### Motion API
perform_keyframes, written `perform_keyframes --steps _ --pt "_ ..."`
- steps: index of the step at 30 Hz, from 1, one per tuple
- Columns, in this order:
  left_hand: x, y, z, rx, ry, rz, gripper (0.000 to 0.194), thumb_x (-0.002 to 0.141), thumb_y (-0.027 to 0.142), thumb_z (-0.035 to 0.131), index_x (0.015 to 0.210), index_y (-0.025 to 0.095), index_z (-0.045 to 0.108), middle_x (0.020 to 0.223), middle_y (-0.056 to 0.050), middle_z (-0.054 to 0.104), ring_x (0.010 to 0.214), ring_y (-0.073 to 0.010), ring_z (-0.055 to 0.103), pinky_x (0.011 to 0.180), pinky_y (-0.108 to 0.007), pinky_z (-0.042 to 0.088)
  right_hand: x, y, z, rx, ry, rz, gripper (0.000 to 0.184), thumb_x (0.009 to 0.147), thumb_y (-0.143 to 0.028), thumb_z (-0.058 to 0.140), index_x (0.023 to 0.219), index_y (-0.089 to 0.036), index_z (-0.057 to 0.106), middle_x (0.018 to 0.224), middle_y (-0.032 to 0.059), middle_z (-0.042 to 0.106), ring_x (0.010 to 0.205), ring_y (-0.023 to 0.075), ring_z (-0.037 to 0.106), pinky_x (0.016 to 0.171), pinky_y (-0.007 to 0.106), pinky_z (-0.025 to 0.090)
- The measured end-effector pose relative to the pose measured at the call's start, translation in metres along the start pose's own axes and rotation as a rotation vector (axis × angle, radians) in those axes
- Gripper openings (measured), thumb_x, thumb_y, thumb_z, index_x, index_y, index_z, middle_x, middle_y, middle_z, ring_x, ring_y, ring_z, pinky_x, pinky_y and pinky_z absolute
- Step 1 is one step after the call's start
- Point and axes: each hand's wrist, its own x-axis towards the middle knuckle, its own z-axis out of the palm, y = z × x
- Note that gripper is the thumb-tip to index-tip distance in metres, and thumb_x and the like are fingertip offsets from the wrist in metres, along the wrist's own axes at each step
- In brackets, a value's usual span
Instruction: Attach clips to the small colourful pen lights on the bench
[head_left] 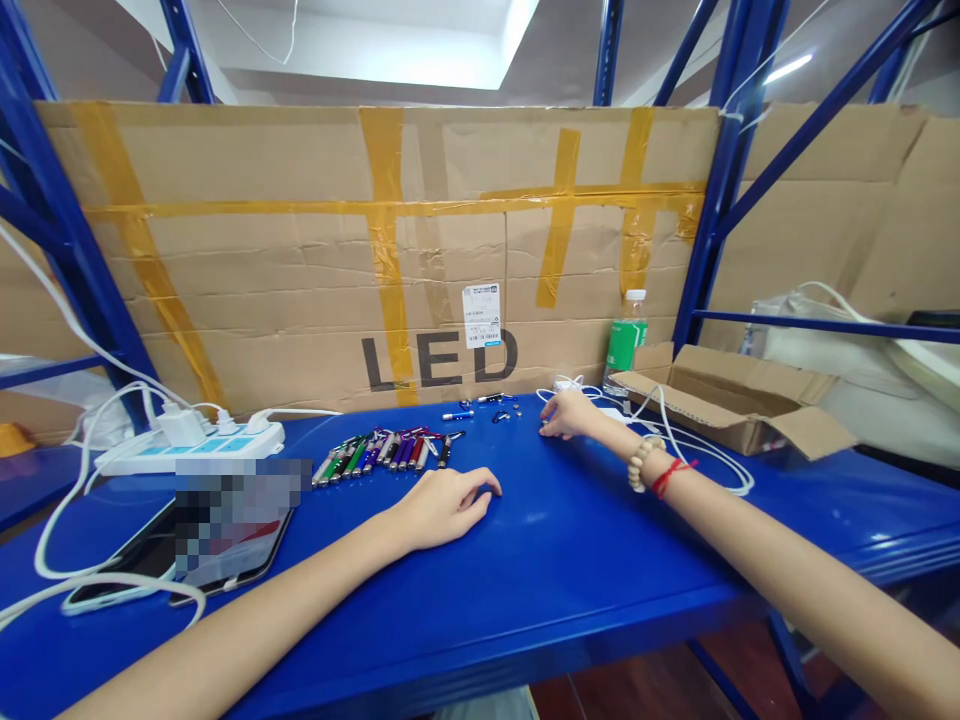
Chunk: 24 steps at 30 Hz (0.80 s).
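Note:
My left hand (450, 507) rests on the blue shelf top (480, 620), thumb and index finger apart, with nothing seen in it. Just beyond it lies a row of small metal flashlights (379, 455) in several colours, with clips at their ends. Farther back are a blue flashlight (457, 416), a dark one (493, 398) and a few tiny loose parts (502, 417). My right hand (568, 414) reaches to the back right, fingertips pinched low at the surface; whatever they hold is too small to name. A bead bracelet (642, 465) and red string are on that wrist.
A white power strip (202, 450) with plugs and cables stands at left, near a phone (124, 560) and a tablet-like device (240, 540). White cables (720, 465), an open cardboard box (739, 395) and a green-labelled bottle (626, 345) are at right. Large cardboard (300, 280) walls the back.

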Motion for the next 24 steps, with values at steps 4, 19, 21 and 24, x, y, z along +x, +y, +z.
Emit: perform_keyframes --steps 4,19,21,24 --pt "0.000 0.001 0.000 -0.003 -0.004 -0.004 0.023 0.084 0.024 0.038 0.099 0.024 0.055 0.053 0.006 0.049 0.052 -0.0112 0.052 0.054 -0.020 0.035 0.014 0.001 -0.005 0.070 0.065 -0.008 0.025 0.063 -0.015 0.066 0.088 -0.012 0.068 0.070 0.0041 0.070 0.052 0.0127 0.062 0.041 0.015 0.048" --pt "0.001 -0.002 0.001 -0.003 -0.021 0.005 0.022 0.085 0.023 0.038 0.099 0.024 0.055 0.053 0.006 0.050 0.051 -0.0104 0.051 0.051 -0.020 0.033 0.007 0.016 0.005 0.047 0.095 -0.093 0.012 0.060 -0.019 0.070 0.071 -0.015 0.070 0.060 0.0013 0.068 0.044 0.0112 0.057 0.043 0.019 0.045" --pt "0.001 -0.001 0.001 -0.003 -0.022 0.002 0.023 0.085 0.023 0.038 0.099 0.024 0.055 0.054 0.006 0.051 0.052 -0.0105 0.052 0.052 -0.020 0.035 0.004 0.014 0.004 0.031 0.101 -0.105 0.007 0.059 -0.018 0.070 0.066 -0.016 0.070 0.057 0.0004 0.066 0.043 0.0113 0.057 0.046 0.020 0.045" --pt "0.001 0.000 0.000 -0.003 -0.022 -0.004 0.023 0.085 0.023 0.038 0.099 0.024 0.055 0.055 0.006 0.051 0.053 -0.0107 0.053 0.053 -0.020 0.036 0.001 0.012 0.004 0.014 0.103 -0.111 0.007 0.059 -0.014 0.068 0.063 -0.017 0.070 0.053 -0.0015 0.065 0.045 0.0115 0.058 0.050 0.020 0.046"
